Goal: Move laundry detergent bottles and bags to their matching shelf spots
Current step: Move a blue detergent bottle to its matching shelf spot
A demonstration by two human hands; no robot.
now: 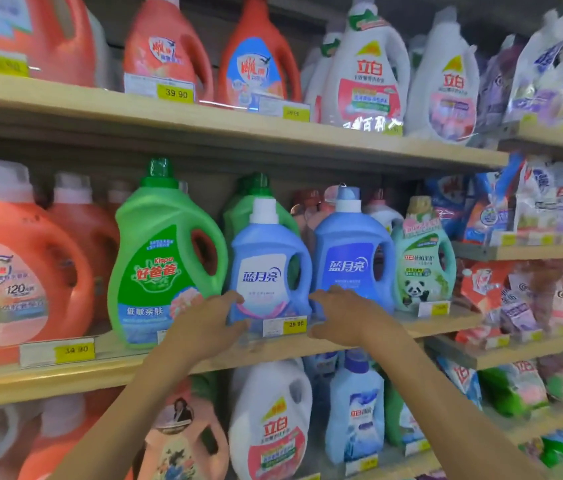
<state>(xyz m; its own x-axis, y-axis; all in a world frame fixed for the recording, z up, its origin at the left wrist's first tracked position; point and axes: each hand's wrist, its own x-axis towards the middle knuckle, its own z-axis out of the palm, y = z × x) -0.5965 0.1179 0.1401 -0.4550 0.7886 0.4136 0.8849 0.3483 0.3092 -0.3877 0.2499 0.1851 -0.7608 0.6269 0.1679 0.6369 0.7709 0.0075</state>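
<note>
A light blue detergent bottle [269, 261] with a white cap stands on the middle shelf [107, 367], behind a yellow 29.90 price tag [294, 323]. My left hand [209, 323] reaches in from below, its fingertips touching the bottle's lower left side and its thumb spread underneath. My right hand [339, 317] lies at the bottle's lower right, with relaxed fingers in front of the base of a darker blue bottle [351, 258] beside it. Neither hand visibly closes round anything. A green bottle [164, 258] stands to the left.
Orange bottles [20, 271] fill the left of the middle shelf, and a mint panda bottle [422, 268] stands at the right. White and orange bottles line the top shelf [224, 128]. Detergent bags [550, 209] crowd the shelves at right. More bottles stand on the shelf below.
</note>
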